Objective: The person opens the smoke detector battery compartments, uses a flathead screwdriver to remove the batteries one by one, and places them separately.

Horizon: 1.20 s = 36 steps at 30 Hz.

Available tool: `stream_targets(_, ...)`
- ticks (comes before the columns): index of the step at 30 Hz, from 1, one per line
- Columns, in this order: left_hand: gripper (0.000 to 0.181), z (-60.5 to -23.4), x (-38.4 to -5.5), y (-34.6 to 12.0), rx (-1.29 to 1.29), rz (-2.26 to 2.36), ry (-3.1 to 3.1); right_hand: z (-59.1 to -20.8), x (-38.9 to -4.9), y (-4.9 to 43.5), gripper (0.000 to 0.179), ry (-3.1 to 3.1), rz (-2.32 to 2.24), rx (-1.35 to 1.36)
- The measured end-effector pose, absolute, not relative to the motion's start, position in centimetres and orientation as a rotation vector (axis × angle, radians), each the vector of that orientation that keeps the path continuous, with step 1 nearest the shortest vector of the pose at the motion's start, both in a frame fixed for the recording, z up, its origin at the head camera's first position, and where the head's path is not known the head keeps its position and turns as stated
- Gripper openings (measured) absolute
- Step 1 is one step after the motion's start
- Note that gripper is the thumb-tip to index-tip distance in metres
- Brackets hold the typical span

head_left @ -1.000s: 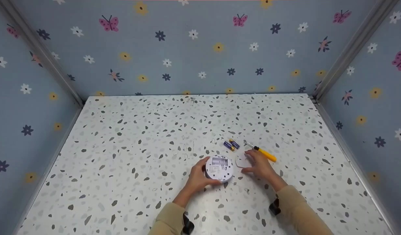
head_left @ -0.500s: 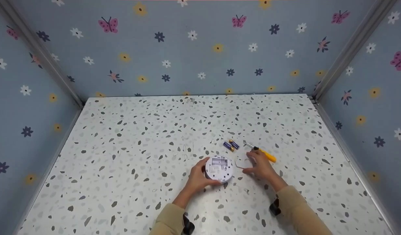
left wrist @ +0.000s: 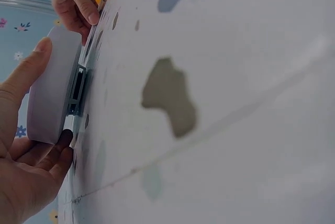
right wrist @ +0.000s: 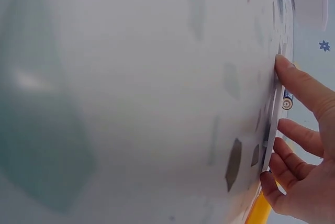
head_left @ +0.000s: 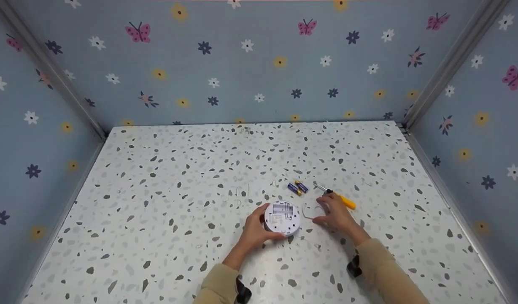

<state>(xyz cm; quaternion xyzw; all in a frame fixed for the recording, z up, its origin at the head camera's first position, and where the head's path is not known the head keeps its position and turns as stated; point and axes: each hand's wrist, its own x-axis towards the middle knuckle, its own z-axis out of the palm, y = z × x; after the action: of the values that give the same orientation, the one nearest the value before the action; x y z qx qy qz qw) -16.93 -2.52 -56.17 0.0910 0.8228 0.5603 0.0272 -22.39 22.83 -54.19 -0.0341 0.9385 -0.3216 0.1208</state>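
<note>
My left hand grips a round white device by its rim, thumb at the near side and fingers at the far left. An uncovered battery compartment faces up on it. In the left wrist view, a dark part sits between the white body and the table. To the right, a thin white cover lies at the tabletop. My right hand holds this cover by its edges, with the thumb at one end and fingers along the other. The palm hides part of it in the head view.
Two blue-and-gold batteries lie side by side beyond the device. A yellow-handled screwdriver lies just past my right hand. The speckled white table is bordered by patterned blue walls at the back and sides.
Both hands keep nearly the same places and holds. The whole head view has shifted very slightly; the device, batteries and screwdriver stay put on the table.
</note>
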Motion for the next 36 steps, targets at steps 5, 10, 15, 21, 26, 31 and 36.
stream_targets(5, 0.100, -55.9, -16.9, -2.4, 0.259, 1.733, 2.532, -54.2, -22.4, 22.9, 0.063, 2.740, -0.940, -0.111)
stream_targets(10, 0.100, -55.8, -16.9, -2.5, 0.225, 1.704, 2.532, -54.3, -22.4, 22.9, 0.064, 2.730, -0.949, -0.101)
stream_targets(15, 0.100, -55.9, -17.0, -2.5, 0.218, 1.680, 2.544, -54.3, -22.3, 22.9, 0.066, 2.741, -0.949, -0.099)
stream_targets(21, 0.101, -55.9, -16.9, -2.6, 0.254, 1.685, 2.562, -54.3, -22.1, 22.9, 0.063, 2.793, -0.988, -0.183)
stream_targets(26, 0.102, -55.8, -16.8, -2.7, 0.280, 1.690, 2.579, -53.9, -21.9, 23.1, 0.063, 2.784, -1.035, -0.176)
stream_targets(31, 0.102, -55.9, -16.7, -2.6, 0.286, 1.679, 2.588, -53.6, -21.7, 23.2, 0.065, 2.747, -1.055, -0.131)
stream_targets(36, 0.102, -55.8, -16.5, -2.6, 0.289, 1.640, 2.621, -53.5, -21.3, 23.2, 0.065, 2.740, -1.071, -0.107)
